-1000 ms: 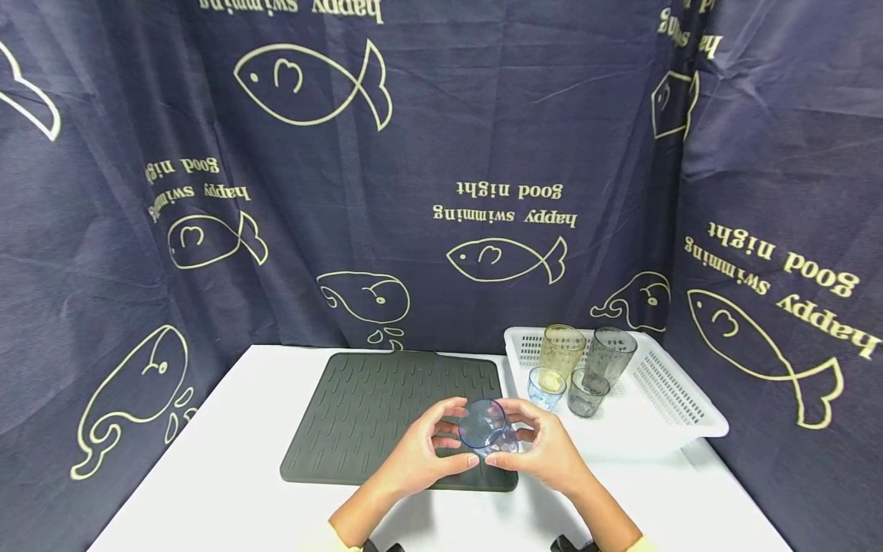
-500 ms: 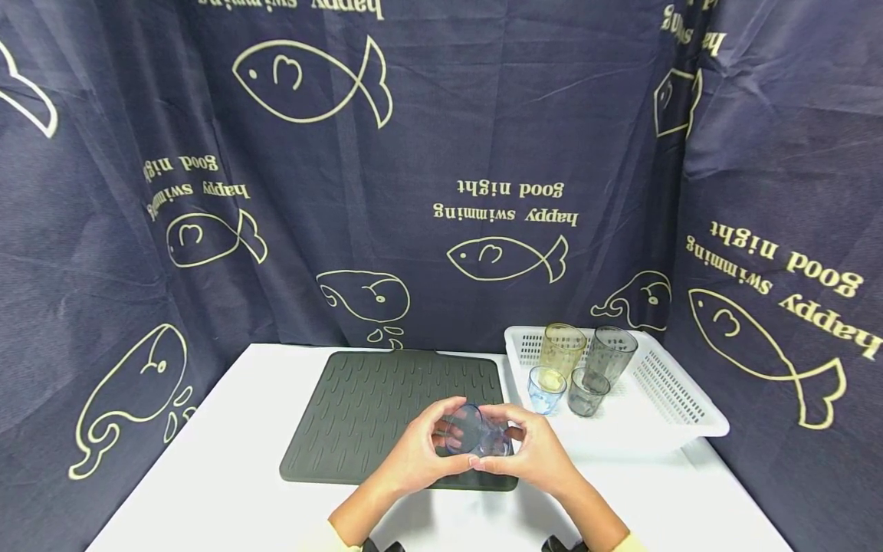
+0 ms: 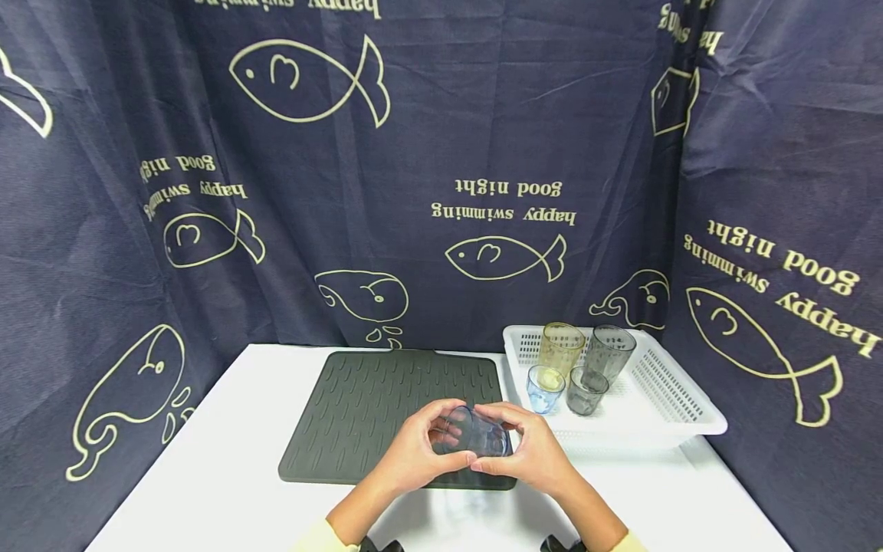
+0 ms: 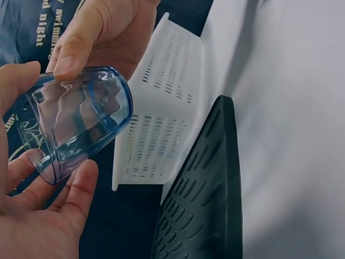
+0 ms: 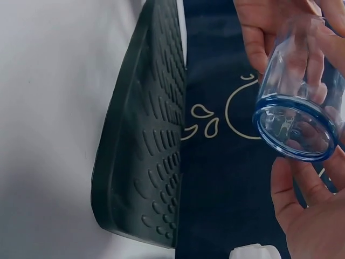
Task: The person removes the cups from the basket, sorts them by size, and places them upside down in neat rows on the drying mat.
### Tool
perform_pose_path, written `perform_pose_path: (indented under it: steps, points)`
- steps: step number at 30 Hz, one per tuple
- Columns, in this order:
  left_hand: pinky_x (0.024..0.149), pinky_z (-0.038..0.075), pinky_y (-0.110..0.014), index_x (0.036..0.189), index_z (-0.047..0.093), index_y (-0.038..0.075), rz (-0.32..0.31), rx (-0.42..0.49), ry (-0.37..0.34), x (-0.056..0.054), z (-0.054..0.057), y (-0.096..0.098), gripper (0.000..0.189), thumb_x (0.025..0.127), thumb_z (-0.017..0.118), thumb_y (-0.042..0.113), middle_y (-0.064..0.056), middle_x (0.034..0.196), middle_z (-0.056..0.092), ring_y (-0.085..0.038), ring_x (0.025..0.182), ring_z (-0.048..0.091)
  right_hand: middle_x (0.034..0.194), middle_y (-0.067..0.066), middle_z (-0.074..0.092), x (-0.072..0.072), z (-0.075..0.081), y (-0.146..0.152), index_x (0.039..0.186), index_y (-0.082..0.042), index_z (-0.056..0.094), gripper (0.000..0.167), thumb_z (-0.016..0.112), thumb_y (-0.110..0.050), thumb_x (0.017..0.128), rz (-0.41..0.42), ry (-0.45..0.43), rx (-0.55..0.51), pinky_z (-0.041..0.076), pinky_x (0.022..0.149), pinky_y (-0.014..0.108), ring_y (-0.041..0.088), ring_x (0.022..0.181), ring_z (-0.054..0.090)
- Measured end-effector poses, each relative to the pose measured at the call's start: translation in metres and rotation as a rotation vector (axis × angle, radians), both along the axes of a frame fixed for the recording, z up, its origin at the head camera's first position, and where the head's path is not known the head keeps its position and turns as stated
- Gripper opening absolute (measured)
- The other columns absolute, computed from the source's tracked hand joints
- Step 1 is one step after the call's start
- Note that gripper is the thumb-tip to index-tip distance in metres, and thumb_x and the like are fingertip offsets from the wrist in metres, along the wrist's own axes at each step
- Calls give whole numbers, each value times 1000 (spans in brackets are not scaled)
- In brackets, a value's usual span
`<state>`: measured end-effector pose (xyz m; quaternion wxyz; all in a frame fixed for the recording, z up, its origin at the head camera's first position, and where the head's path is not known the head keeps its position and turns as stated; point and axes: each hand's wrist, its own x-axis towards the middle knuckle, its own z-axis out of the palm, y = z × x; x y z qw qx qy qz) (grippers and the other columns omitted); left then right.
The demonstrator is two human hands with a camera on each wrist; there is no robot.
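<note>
A clear blue drinking glass lies tilted on its side between my hands, above the front right part of a dark grey drying mat. My left hand grips it near the rim, thumb on top and fingers beneath in the left wrist view. Around the end with the thick blue base, my right hand curls its fingers and thumb. Both thumbs nearly meet on the near side in the head view. The mouth of the glass points left toward my left palm.
A white perforated basket stands at the right. In it are a tall yellow glass, a tall grey glass, a short light-blue glass and a short grey glass. A dark blue curtain surrounds the white table.
The glass has turned from mouth up, facing the camera, to lying sideways with its mouth to the left. My right hand has shifted slightly left.
</note>
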<state>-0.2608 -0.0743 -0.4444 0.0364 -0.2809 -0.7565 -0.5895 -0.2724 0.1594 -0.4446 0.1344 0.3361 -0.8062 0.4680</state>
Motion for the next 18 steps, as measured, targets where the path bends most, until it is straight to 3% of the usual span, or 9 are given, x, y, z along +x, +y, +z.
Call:
perform_pose_path:
  steps: [7,13,18]
  points:
    - [97,58,-33,142,54,8,-25,57,-39,1,3,-4,68,82,85,13,-15,131,64,-29,110,69,130,3,70,3,4,-2,134,-16,66,70,95,-26,72,44,-49,-62,57,94,27,11,120,65]
    - [98,57,-28,143,52,8,-35,114,-65,2,1,-10,70,81,85,8,-16,132,61,-22,110,67,130,15,67,3,4,-2,135,-1,62,68,92,-9,74,114,-96,-179,55,98,22,15,118,65]
    - [102,56,-29,144,50,5,-72,161,-49,4,-3,-16,72,80,84,3,-21,135,58,-17,113,65,133,14,66,3,2,-3,136,5,58,67,88,-2,77,155,-204,-260,55,98,22,13,117,66]
